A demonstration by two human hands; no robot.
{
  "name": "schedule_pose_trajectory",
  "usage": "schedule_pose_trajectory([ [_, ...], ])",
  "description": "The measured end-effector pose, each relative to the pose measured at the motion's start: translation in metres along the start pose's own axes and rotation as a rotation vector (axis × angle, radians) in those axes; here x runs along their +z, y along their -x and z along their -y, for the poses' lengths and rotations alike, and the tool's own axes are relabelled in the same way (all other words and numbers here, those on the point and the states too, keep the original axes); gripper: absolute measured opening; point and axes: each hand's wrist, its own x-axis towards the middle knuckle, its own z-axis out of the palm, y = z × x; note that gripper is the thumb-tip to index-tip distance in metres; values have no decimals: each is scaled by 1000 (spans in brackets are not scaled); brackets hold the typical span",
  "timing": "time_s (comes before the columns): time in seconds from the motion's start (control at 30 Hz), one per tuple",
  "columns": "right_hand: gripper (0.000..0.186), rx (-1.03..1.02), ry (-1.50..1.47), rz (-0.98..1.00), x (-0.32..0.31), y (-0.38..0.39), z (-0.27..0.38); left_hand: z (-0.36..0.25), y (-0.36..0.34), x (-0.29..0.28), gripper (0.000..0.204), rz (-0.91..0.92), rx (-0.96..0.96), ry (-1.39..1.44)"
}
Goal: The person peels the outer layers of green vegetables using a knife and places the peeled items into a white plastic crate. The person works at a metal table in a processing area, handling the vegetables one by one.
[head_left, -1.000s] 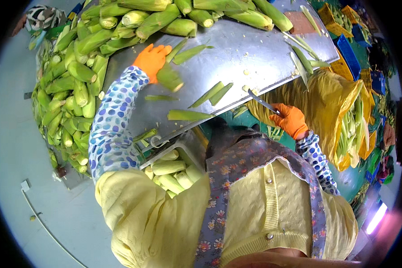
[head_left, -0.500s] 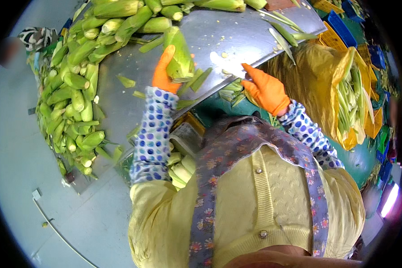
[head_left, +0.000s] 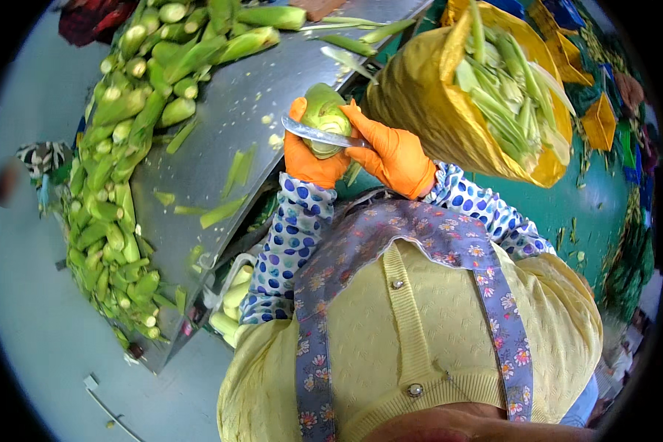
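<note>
My left hand [head_left: 311,163], in an orange glove, is wrapped round an ear of corn [head_left: 324,107] in its green husk, with the pale stem end turned toward me. In my right hand [head_left: 399,156], also gloved in orange, is a knife [head_left: 317,135] with a slightly curved metal blade. The blade lies across the stem end, and its tip reaches over to my left hand. My right thumb and fingers close round the handle near the ear. Both hands are just off the edge of the metal table [head_left: 221,129].
A long pile of unhusked corn [head_left: 114,214] covers the table's left and far sides. Loose husk strips [head_left: 223,212] lie near its edge. At the right stands a yellow sack [head_left: 412,85] full of husk leaves [head_left: 504,103]. Pale ears [head_left: 232,295] sit below the table edge.
The ear has come off the table toward me, its stem end now facing me. My right hand has moved in, bringing the knife blade against it. The view has turned toward the sack.
</note>
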Motion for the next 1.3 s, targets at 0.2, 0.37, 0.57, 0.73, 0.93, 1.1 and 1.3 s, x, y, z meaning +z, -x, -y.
schedule_pose_trajectory([
  [0.2, 57, 66, -89, -162, -26, 6, -43, 49, -32, 17, 44, 84, 337, -486],
  [0.37, 54, -14, 223, -122, -71, 17, -68, 65, -49, 41, 47, -46, 165, -431],
  [0.57, 50, -26, 207, -265, -123, 26, -78, 73, -53, 59, 50, 79, -26, -534],
  [0.73, 46, -13, 256, -405, -151, 26, -117, 65, -47, 73, 60, 121, -314, -502],
  [0.93, 53, 530, -221, -530, -226, 45, -192, 52, -32, 72, 87, 479, -583, -323],
  [1.1, 77, 585, 665, -554, -295, 55, -196, 54, -33, 73, 91, 458, -589, -29],
  [1.3, 49, 276, -99, -430, -202, 41, -127, 109, -74, 72, 77, 495, -214, -311],
])
